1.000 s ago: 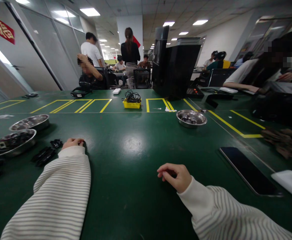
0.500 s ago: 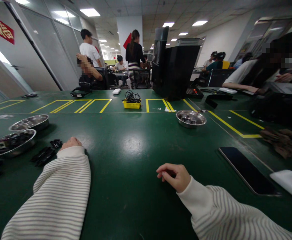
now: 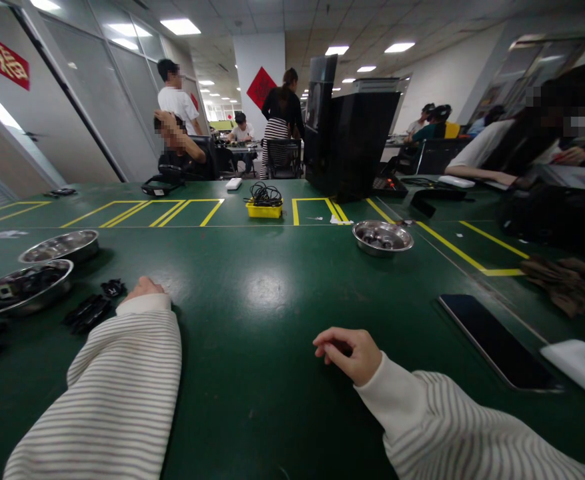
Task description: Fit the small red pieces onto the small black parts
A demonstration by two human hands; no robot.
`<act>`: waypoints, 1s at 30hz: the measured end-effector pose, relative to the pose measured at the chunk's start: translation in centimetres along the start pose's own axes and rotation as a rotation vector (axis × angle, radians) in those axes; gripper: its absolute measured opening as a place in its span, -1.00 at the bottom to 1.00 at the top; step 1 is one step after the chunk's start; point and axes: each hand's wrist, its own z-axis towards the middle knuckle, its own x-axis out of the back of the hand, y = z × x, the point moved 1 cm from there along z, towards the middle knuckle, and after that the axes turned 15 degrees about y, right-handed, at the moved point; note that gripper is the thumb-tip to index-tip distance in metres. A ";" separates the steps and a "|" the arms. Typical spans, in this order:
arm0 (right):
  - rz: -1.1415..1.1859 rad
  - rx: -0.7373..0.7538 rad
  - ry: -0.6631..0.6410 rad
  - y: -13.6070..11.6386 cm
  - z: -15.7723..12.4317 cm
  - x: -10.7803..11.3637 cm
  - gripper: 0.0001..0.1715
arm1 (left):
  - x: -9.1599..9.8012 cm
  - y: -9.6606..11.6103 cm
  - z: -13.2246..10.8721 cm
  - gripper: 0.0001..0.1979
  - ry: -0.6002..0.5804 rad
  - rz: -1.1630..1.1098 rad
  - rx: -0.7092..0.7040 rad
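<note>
My left hand (image 3: 143, 288) lies on the green table (image 3: 267, 320), nearly covered by its striped sleeve; only the back of it shows and the fingers are hidden. Just to its left lie a small black piece (image 3: 113, 287) and a few flat black parts (image 3: 89, 312). My right hand (image 3: 349, 352) rests on the table in front of me. Its fingers are curled in and the thumb meets the forefinger, with nothing visible in them.
Two steel bowls (image 3: 22, 285) (image 3: 62, 245) stand at the left, another bowl (image 3: 382, 237) at mid right. A dark phone (image 3: 495, 340) and a white object (image 3: 579, 367) lie at the right. A yellow tray with cables (image 3: 264, 208) and a black case (image 3: 347, 140) stand further back. Other people are seated and standing beyond.
My left hand has drawn back a little into its sleeve, so the fingers no longer show. My right hand has not moved. The standing people in the background have walked to the right.
</note>
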 end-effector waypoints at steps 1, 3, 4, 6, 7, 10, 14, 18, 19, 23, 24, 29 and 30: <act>0.000 0.001 -0.002 0.0 0.0 0.0 -0.78 | 0.0 0.0 0.0 -0.71 0.007 0.023 0.014; -0.002 0.005 -0.006 -0.1 0.0 0.0 -0.78 | 0.0 0.1 -0.1 -0.70 0.024 0.070 0.045; -0.005 0.007 -0.009 -0.1 0.0 0.0 -0.78 | 0.0 0.3 -0.2 -0.71 0.029 0.082 0.050; -0.014 0.010 -0.015 -0.1 0.0 0.0 -0.79 | 0.1 0.5 -0.4 -0.69 0.038 0.092 0.051; -0.018 0.012 -0.018 0.0 0.0 0.0 -0.79 | 0.1 0.5 -0.5 -0.66 0.047 0.094 0.052; -0.020 0.014 -0.022 0.0 0.0 0.0 -0.79 | 0.5 0.6 -1.2 -0.53 0.104 0.087 0.059; -0.021 0.022 -0.008 0.1 0.0 -0.1 -0.79 | 1.4 0.8 -1.9 -0.56 0.179 0.051 0.007; -0.023 0.019 -0.019 0.1 0.1 -0.1 -0.79 | 1.3 3.0 -3.2 -0.67 0.208 -0.025 -0.183; -0.027 0.020 -0.020 0.1 0.1 0.0 -0.78 | 0.9 3.9 -4.0 -0.69 0.204 -0.058 -0.252; -0.082 0.040 0.025 0.2 0.3 0.5 -0.77 | -0.9 8.6 -10.2 -0.71 0.141 -0.404 -0.809; -0.114 0.048 0.050 0.3 0.3 0.7 -0.77 | -1.2 9.6 -12.3 -0.73 0.108 -0.490 -0.947; -0.333 0.090 0.182 0.8 0.6 2.0 -0.79 | -0.2 12.7 -20.4 -0.73 -0.038 -0.647 -1.208; -0.365 0.091 0.200 1.0 0.7 2.3 -0.80 | 0.3 13.0 -21.1 -0.71 -0.069 -0.656 -1.207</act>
